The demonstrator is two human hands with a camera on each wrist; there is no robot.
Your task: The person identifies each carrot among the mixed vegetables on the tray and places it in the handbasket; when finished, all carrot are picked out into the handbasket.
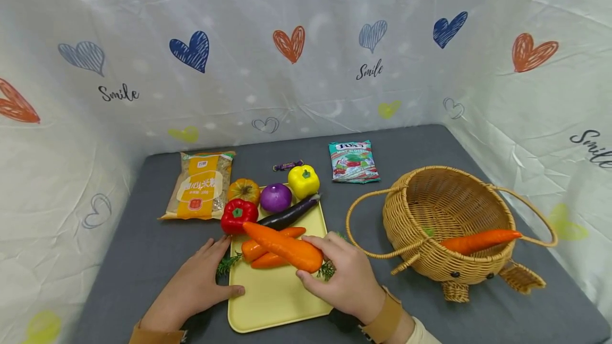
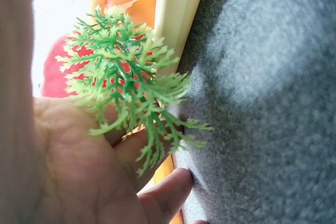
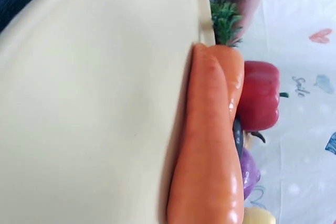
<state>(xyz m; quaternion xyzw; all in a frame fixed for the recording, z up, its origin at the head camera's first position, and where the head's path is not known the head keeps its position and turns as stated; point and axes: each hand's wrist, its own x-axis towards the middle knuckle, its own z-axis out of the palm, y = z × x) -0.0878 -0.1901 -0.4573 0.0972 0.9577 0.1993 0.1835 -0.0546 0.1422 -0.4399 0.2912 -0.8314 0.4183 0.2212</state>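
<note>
My right hand [image 1: 346,275] holds a carrot [image 1: 282,246] by its thick end, thumb and fingers pinching it. The carrot's tip points up and left toward a red bell pepper [image 1: 239,216]. Below it, other carrots [image 1: 253,250] lie on a pale yellow tray [image 1: 277,301]. Leafy green tops [image 2: 126,77] stick out past the tray's left edge, beside my left palm. My left hand [image 1: 201,280] rests at that edge, its thumb over the rim and its fingers reaching forward near the pepper. A dark eggplant [image 1: 289,214] lies behind the carrots.
A purple onion-like vegetable [image 1: 275,198], a yellow pepper [image 1: 303,181] and an orange pumpkin [image 1: 244,190] crowd the tray's far end. Behind are a grain bag [image 1: 201,187], a small purple wrapper [image 1: 288,165] and a candy bag [image 1: 354,162]. Right, a wicker basket [image 1: 406,227] contains another carrot [image 1: 478,240].
</note>
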